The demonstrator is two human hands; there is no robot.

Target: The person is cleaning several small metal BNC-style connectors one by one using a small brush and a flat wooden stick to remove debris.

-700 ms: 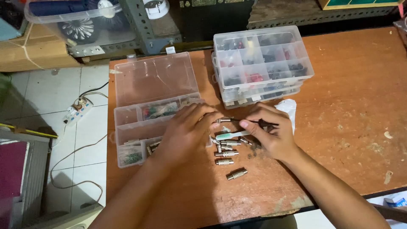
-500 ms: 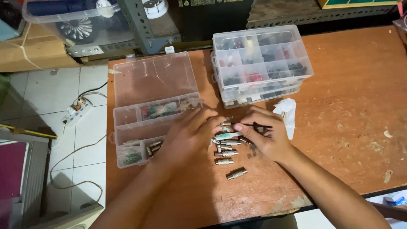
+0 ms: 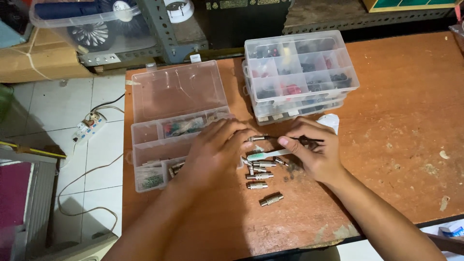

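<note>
Presently the left hand [image 3: 212, 154] pinches a metal connector [image 3: 256, 138] above the counter [image 3: 396, 145] centre; the right hand [image 3: 314, 154] grips a thin black tool [image 3: 309, 140] — tip at the connector. Advice: keep both wrists braced — loose connectors [image 3: 261, 176] lie just below, open organiser box [image 3: 164, 145] toward the left edge.

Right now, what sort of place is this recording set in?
Probably a home workshop or small repair bench: a worn wooden table with stacked clear compartment boxes of small parts, loose metal connectors between the left hand and right hand, and a metal rack behind.
</note>
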